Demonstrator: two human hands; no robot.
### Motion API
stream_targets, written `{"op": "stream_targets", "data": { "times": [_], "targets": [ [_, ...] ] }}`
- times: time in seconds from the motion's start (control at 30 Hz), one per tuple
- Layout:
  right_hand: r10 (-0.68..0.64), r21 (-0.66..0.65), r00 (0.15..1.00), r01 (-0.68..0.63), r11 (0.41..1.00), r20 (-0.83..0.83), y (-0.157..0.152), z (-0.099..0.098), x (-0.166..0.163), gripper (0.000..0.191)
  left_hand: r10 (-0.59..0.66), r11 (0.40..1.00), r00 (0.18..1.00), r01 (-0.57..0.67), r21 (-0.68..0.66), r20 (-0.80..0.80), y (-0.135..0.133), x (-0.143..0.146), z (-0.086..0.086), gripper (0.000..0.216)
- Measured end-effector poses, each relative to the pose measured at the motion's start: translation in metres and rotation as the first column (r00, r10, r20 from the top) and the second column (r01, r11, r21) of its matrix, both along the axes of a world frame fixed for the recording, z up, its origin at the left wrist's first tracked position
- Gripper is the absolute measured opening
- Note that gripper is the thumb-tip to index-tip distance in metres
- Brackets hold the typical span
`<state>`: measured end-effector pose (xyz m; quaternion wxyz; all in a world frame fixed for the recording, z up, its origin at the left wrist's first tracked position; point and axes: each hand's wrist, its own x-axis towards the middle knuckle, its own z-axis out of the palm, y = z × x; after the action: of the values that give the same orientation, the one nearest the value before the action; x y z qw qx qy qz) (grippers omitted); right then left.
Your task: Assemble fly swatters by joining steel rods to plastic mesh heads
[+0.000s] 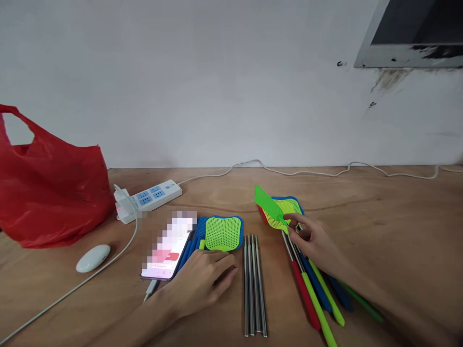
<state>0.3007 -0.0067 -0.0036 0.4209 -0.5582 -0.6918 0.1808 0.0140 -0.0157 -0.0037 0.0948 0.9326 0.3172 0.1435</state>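
Observation:
My right hand [313, 238] pinches a bright green fly swatter [269, 202] at the neck, its head tilted up. Beneath lies a fan of fly swatters, with a yellow-green mesh head [291, 207] over blue and red ones. Their metal shafts lead to a red handle [306, 294], yellow-green handles and blue handles, partly under my right forearm. My left hand [204, 274] rests at the lower edge of another yellow-green swatter head [223, 231], which lies over blue heads. Its thumb and forefinger are slightly apart with nothing visible between them. Several metal rods [255, 284] lie side by side between my hands.
A lit phone [168, 250] with a charging cable lies left of the swatters. Behind it is a white power strip [159, 195], its cord running along the wall. A white mouse-shaped object [93, 258] and a red plastic bag [54, 193] stand at the left.

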Motion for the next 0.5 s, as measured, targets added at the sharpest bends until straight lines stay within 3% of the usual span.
{"op": "stream_targets", "data": {
  "times": [0.13, 0.2, 0.3, 0.37, 0.47, 0.5],
  "targets": [
    [0.144, -0.055, 0.989, -0.146, 0.988, -0.029, -0.005, 0.002, -0.001, 0.022, 0.120, 0.992, 0.967, -0.126, 0.013, 0.226, 0.002, -0.001, 0.001, 0.017],
    [0.227, -0.025, 0.972, -0.226, 0.974, 0.062, -0.009, 0.004, -0.003, 0.018, 0.225, 0.970, 0.908, -0.244, 0.011, 0.354, 0.002, -0.002, 0.004, 0.015],
    [0.318, 0.052, 0.905, -0.345, 0.937, 0.281, -0.016, 0.008, -0.009, 0.015, 0.329, 0.931, 0.811, -0.365, -0.022, 0.484, 0.003, -0.003, 0.010, 0.038],
    [0.330, 0.091, 0.856, -0.394, 0.914, 0.398, -0.021, 0.008, -0.013, 0.015, 0.329, 0.932, 0.803, -0.361, -0.034, 0.497, 0.003, -0.004, 0.012, 0.042],
    [0.291, 0.138, 0.826, -0.400, 0.906, 0.482, -0.024, 0.005, -0.015, 0.015, 0.283, 0.957, 0.865, -0.283, -0.065, 0.413, 0.004, -0.005, 0.009, 0.014],
    [0.275, 0.151, 0.823, -0.395, 0.906, 0.497, -0.024, 0.003, -0.015, 0.016, 0.278, 0.960, 0.879, -0.269, -0.079, 0.387, 0.004, -0.005, 0.007, 0.023]
  ]
}}
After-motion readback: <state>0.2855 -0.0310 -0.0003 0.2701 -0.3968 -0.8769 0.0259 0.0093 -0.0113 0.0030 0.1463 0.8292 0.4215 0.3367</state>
